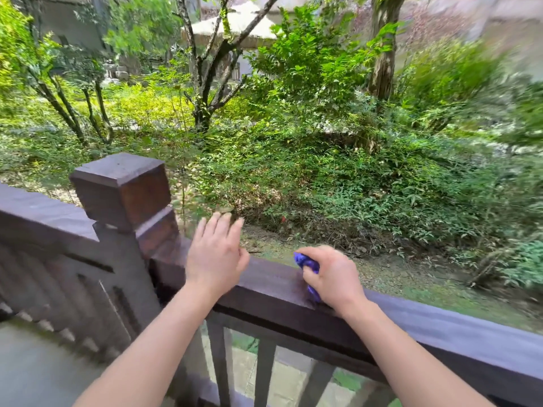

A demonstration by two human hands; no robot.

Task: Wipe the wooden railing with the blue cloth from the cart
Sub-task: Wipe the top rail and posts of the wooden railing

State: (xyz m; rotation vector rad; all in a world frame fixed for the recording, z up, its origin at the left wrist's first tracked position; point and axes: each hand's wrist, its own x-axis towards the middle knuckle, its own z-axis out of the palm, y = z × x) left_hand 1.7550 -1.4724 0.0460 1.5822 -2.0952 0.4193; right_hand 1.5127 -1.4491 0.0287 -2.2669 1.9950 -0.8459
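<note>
A dark brown wooden railing (273, 286) runs from the left, past a square post, down to the right edge. My right hand (332, 274) is closed around a bunched blue cloth (307, 264) and presses it on the top of the rail. Only the ends of the cloth show beside my fingers. My left hand (216, 254) hovers flat over the rail just right of the post, fingers spread, holding nothing. The cart is not in view.
A thick square post (123, 189) with a block cap stands at the left of my hands. Vertical balusters (219, 362) hang below the rail. Beyond the rail lie a dirt strip, shrubs and trees. A grey floor (38, 365) is at lower left.
</note>
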